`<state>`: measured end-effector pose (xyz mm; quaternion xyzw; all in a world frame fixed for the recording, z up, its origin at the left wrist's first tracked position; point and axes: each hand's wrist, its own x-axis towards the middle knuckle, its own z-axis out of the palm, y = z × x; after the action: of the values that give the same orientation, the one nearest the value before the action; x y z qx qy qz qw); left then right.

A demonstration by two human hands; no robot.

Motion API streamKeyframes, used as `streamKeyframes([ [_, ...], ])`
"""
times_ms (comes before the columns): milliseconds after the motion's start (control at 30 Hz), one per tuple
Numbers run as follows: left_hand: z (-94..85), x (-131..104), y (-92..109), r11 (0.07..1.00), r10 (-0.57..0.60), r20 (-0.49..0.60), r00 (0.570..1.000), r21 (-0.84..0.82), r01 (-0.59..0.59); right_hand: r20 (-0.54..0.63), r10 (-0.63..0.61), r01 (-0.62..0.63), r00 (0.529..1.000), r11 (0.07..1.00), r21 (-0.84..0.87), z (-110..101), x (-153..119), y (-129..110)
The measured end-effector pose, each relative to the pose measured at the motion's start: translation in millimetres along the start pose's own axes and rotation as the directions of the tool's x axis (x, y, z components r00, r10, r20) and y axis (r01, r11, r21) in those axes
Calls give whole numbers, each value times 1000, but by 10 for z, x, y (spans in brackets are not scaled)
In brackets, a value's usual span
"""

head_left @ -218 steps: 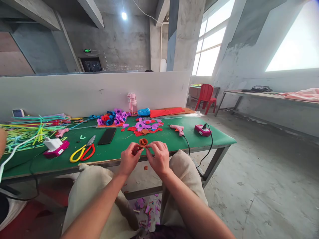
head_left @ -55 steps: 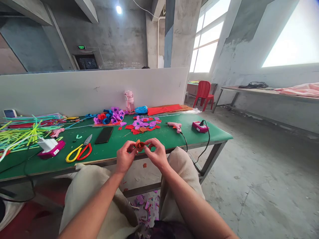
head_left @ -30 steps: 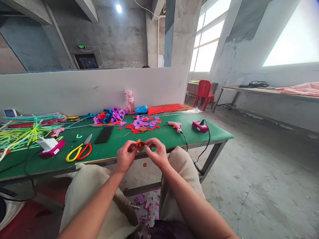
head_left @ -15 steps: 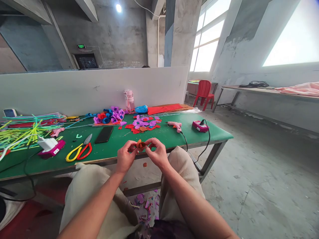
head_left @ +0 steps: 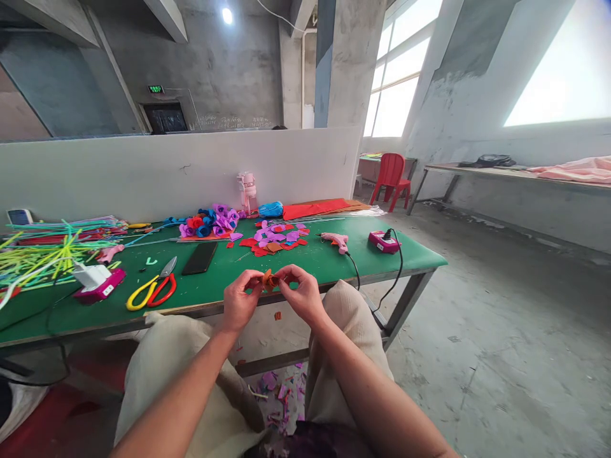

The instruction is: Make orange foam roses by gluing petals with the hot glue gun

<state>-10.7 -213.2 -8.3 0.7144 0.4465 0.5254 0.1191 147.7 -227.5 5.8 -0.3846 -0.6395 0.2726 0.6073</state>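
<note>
Between pinching hands (head_left: 239, 301), orange flower (head_left: 268, 280)

Person's left hand (head_left: 240, 301) and right hand (head_left: 302, 296) bare; forearms (head_left: 179, 388) slender, bare down to the near edge. Trousers (head_left: 165, 356) pale beige, loose-cut, cloth matte and wrinkled, soft folds at both knees; inner side of the left leg shaded greyish brown. Near edge, middle: dark garment (head_left: 317, 440), blackish with a purple cast, rumpled; cut too shadowed to tell.

Craft wkshp w/ glue gun (head_left: 339, 242)
</note>
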Motion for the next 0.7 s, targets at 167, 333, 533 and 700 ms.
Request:
streamKeyframes([
  [167, -6, 0, 28, 1000, 17, 10, 1000, 16, -17, -14, -88, 88, 996, 996, -21, -28, 1, 4],
  [333, -27, 17, 40, 999, 41, 29, 999, -6, -41, 22, -97, 98, 995, 995, -30, -58, 14, -8],
  [533, -67, 39, 55, 998, 61, 76, 995, 15, -62, 81, -141, 143, 987, 990, -19, -98, 22, -20],
  [700, -82, 47, 74, 997, 52, 121, 991, 45, -57, 133, -143, 153, 981, 986, -63, -130, 24, -31],
])
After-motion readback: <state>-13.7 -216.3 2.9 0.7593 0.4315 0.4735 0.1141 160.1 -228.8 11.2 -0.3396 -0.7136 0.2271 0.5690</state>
